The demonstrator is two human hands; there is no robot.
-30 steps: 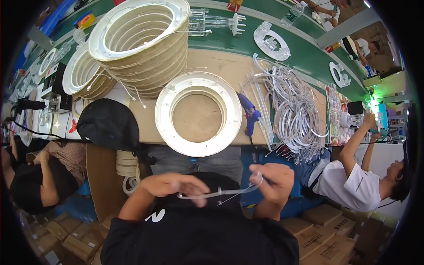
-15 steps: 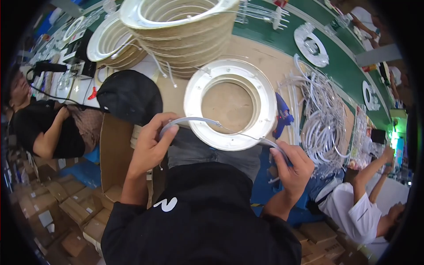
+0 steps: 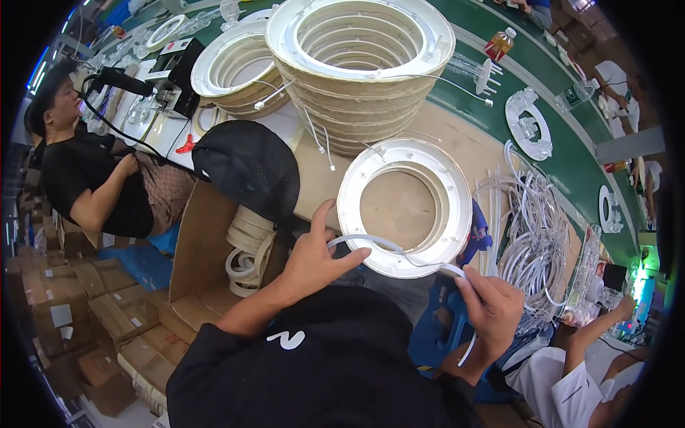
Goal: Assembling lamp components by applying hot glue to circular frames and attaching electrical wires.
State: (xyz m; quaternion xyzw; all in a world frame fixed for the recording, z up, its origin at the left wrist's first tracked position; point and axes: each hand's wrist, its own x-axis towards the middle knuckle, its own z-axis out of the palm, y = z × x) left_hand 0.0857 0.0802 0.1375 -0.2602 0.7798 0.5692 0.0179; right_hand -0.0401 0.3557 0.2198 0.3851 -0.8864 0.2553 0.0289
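Observation:
My left hand [image 3: 314,253] is at the near left edge of a round white ring frame [image 3: 349,187], its thumb and forefinger spread apart. One end of a thin, flexible white strip [image 3: 378,240] lies against its fingers. A fine wire [image 3: 421,265] joins this piece to a second length of strip [image 3: 452,269], pinched between the thumb and fingers of my right hand [image 3: 492,303]. A loose tail [image 3: 467,351] of white strip hangs below the right hand. The ring frame rests on the brown board [image 3: 457,132], with small clear pegs around its face.
Behind stand a tall stack of ring frames [image 3: 357,107] and a shorter stack [image 3: 239,100]. Coiled white strips [image 3: 535,242] lie at right, beside a blue tool [image 3: 477,235]. A black cap [image 3: 246,164] and an open carton [image 3: 200,250] are left. Co-workers sit on both sides.
My left hand has loosened its pinch on the strip and spread its fingers. The right hand keeps its grip. The whole view has shifted, with the scene appearing lower and farther right.

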